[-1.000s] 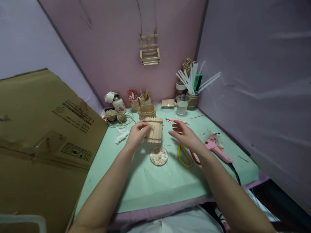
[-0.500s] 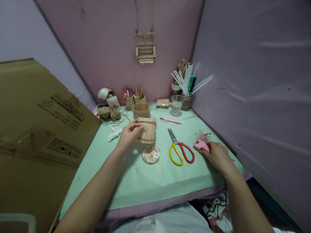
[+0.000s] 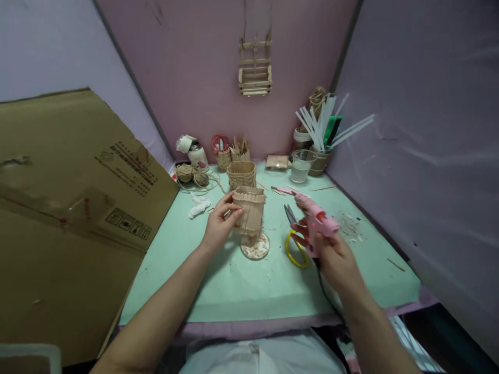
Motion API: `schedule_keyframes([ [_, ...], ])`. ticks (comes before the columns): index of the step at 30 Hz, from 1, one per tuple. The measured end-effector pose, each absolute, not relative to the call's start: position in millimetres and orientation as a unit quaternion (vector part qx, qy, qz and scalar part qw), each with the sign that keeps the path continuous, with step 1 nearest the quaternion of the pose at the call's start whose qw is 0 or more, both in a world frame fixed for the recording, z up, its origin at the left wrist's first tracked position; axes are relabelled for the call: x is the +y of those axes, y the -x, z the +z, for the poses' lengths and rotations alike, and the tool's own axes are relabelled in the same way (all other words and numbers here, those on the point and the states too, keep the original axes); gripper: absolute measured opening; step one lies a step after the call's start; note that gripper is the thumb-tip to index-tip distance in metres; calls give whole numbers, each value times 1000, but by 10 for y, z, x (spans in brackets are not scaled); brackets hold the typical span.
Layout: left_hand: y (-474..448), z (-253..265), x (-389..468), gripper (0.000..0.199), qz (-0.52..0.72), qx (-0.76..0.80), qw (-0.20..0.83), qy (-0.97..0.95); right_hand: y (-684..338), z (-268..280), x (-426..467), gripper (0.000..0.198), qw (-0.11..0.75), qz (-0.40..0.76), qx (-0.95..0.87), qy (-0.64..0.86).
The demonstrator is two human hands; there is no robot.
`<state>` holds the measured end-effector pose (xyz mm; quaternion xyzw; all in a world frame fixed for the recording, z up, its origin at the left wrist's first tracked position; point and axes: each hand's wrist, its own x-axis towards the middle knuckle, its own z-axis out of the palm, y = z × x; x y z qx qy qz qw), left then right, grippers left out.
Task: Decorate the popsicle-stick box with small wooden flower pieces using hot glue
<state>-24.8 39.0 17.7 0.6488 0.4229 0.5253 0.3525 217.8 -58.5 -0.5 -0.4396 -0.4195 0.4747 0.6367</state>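
Observation:
My left hand grips the left side of a small wooden-stick box, lifted a little above the table and tilted. Below it lies a round dish with pale scraps in it. In my right hand is a pink hot glue gun, raised off the table with its nozzle toward the upper left and a black cord hanging down. Under the glue gun lie scissors, their yellow handle showing and the other handle mostly hidden. A second wooden box stands just behind the held one.
At the back right, a clear cup stands beside a pot of white glue sticks. Twine balls and a white cloth lie on the left. A large cardboard box borders the table's left side.
My right hand has lifted the glue gun from the table's right side and carried it left over the scissors. The held wooden box has tilted, showing its open top. The view has shifted.

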Motion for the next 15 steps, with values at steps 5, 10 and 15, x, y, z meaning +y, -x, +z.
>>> schedule_keyframes([
  [5,316,95,316,19,542,399,362,-645,-1510,17,-240,35,676,534,-347,371],
  [10,390,32,413,19,555,385,347,-651,-1240,38,-69,42,717,532,-273,358],
  [15,433,-43,625,19,564,339,334,-675,-1145,-20,94,43,731,506,-263,374],
])
